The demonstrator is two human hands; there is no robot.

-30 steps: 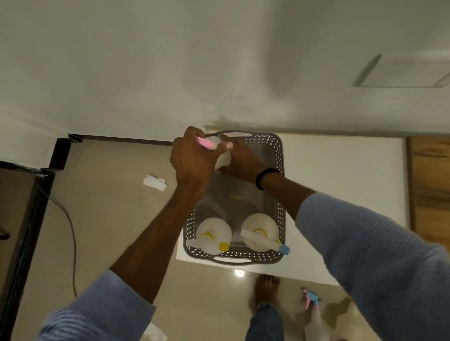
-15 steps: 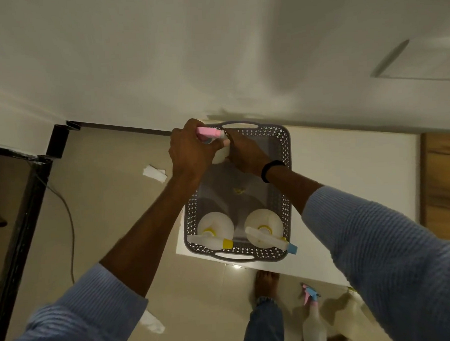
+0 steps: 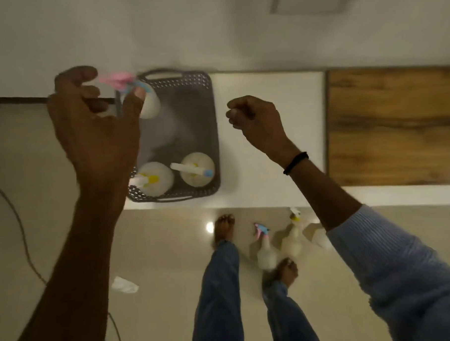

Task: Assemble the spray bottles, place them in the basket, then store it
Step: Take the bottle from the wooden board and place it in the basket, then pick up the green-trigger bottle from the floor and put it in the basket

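Right hand [image 3: 258, 122] withdrawn; no labels legible

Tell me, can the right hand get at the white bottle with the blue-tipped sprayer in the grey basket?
Probably yes. The right hand is empty beside the grey perforated basket, and the white bottle with the blue-tipped sprayer stands uncovered in its near right corner.

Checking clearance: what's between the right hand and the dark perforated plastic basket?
Nothing: in the head view only bare white tabletop separates the right hand from the dark perforated plastic basket.
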